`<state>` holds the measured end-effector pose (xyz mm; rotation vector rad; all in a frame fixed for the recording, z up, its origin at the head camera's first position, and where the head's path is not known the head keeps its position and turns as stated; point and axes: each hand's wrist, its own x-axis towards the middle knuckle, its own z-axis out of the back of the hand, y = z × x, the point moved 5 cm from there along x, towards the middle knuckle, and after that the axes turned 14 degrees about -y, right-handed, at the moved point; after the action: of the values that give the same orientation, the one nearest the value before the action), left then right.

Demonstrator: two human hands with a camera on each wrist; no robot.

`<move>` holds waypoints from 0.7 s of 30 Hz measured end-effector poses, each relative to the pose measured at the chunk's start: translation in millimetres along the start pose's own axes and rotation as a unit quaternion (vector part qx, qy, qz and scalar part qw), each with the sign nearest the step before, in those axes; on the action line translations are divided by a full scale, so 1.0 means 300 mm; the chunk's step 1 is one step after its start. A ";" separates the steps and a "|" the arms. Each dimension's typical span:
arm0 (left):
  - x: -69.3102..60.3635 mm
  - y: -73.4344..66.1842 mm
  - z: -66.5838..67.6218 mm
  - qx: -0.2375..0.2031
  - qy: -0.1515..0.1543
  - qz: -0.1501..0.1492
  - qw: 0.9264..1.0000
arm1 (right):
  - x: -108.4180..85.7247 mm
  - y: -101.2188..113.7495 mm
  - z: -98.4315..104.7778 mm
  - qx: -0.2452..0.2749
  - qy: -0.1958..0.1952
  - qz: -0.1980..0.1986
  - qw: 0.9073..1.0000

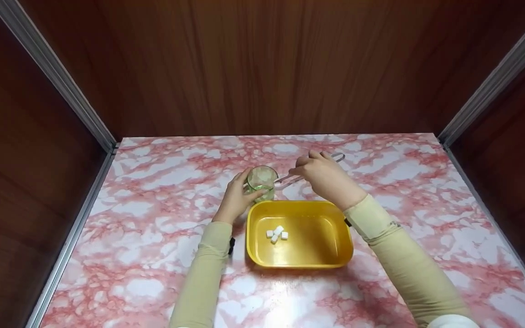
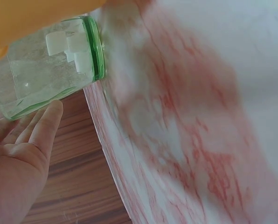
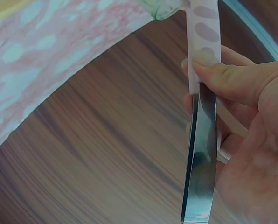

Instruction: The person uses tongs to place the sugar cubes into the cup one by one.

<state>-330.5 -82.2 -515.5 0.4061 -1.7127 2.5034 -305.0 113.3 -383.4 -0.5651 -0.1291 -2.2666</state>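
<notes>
My left hand [image 1: 234, 198] holds a green-tinted clear glass [image 1: 262, 175] standing on the table behind the yellow container. Its fingers lie along the glass side in the left wrist view, and the thumb shows in front in the head view. Several white cubes [image 2: 57, 43] are at the bottom of the glass. My right hand [image 1: 328, 180] pinches metal tongs [image 3: 203, 154] between thumb and fingers. Their pale, spotted tips point left toward the glass, close to its side. Whether anything sits between the tips is too small to tell.
A yellow rectangular container [image 1: 299, 265] stands in front of the hands. Several more white cubes [image 1: 279, 229] lie loosely grouped in its left half. The table [image 1: 144, 264] has a red-and-white marbled top, with dark wood panels [image 1: 262, 68] behind and on both sides.
</notes>
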 end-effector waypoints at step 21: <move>0.002 0.007 0.000 0.015 -0.002 0.008 1.000 | 0.044 -0.009 -0.064 -0.013 0.002 -0.009 1.000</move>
<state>-331.5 -83.2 -517.3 0.4010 -1.6875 2.5434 -321.8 101.1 -394.6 -0.5752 -0.1032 -2.2888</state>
